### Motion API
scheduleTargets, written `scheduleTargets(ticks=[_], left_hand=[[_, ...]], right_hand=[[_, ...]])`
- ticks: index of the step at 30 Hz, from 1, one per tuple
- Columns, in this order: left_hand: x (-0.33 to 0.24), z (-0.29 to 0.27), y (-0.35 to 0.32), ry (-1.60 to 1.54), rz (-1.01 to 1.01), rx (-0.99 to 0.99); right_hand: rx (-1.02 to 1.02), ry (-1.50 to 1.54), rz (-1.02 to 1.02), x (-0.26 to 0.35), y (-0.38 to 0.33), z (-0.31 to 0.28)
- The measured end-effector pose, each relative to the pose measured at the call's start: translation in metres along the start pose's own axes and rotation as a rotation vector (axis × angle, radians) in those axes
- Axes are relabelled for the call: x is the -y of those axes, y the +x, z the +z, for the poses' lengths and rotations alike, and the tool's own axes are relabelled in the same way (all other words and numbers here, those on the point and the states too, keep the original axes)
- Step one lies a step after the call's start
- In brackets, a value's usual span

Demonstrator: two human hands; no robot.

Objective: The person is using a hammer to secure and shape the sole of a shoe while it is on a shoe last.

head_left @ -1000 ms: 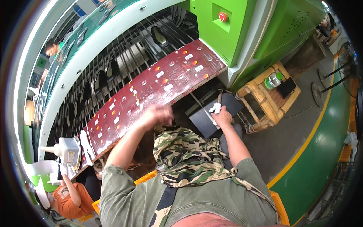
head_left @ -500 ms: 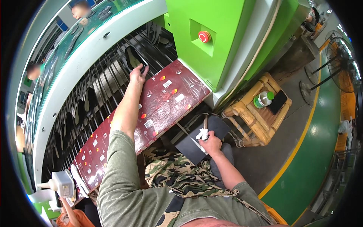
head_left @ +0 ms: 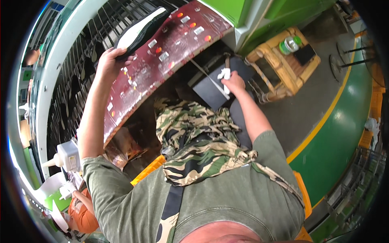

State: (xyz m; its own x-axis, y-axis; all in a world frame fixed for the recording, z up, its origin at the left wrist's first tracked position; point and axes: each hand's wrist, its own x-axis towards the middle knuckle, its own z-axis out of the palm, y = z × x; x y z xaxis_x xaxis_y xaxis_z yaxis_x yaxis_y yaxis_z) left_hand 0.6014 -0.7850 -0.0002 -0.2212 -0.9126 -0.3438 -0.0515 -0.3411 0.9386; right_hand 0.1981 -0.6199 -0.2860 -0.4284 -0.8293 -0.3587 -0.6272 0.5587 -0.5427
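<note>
Over the rack's edge, my left hand (head_left: 111,60) holds up a black shoe upper (head_left: 153,34) by one end. Its long white underside faces me, and the fingers close round the black rim. Low on the right, my right hand (head_left: 235,84) is closed round a tool wrapped in white (head_left: 225,76), whose brown wooden-looking shaft sticks out beyond the wrapping. The tool's far end is small and dark, and its kind cannot be made out. Beneath it lies a dark flat board (head_left: 206,91), close to my knee. More dark shoe pieces (head_left: 86,69) rest on the bars of the rack (head_left: 107,24).
A red, plastic-covered ledge (head_left: 178,44) runs along the rack. At right stand a green machine housing (head_left: 229,10) and a bamboo stool (head_left: 279,77) bearing a green-capped bottle (head_left: 289,45). A white squeeze bottle (head_left: 69,156) and a person in orange (head_left: 83,212) are lower left.
My left hand has taken the shoe piece off the bars and brought it left and nearer, white side showing. The right hand still grips the white-wrapped tool. The view has shifted.
</note>
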Motion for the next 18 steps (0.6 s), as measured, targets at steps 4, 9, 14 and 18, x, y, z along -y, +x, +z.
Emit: scheduleTargets(ticks=[4, 9, 14, 18], left_hand=[[-0.010, 0.018, -0.083, 0.162, 0.072, 0.031], [-0.004, 0.050, -0.134, 0.457, 0.175, 0.123], [0.020, 0.101, -0.124, 0.801, 0.318, 0.165], [0.046, 0.141, -0.087, 1.177, 0.631, 0.191]], right_hand=[[0.436, 0.658, 0.158, -0.018, -0.002, -0.001], [0.513, 1.281, 0.295, -0.037, -0.064, 0.013], [0.450, 1.146, 0.244, -0.053, -0.115, 0.012], [0.276, 0.914, 0.180, -0.049, -0.144, -0.007]])
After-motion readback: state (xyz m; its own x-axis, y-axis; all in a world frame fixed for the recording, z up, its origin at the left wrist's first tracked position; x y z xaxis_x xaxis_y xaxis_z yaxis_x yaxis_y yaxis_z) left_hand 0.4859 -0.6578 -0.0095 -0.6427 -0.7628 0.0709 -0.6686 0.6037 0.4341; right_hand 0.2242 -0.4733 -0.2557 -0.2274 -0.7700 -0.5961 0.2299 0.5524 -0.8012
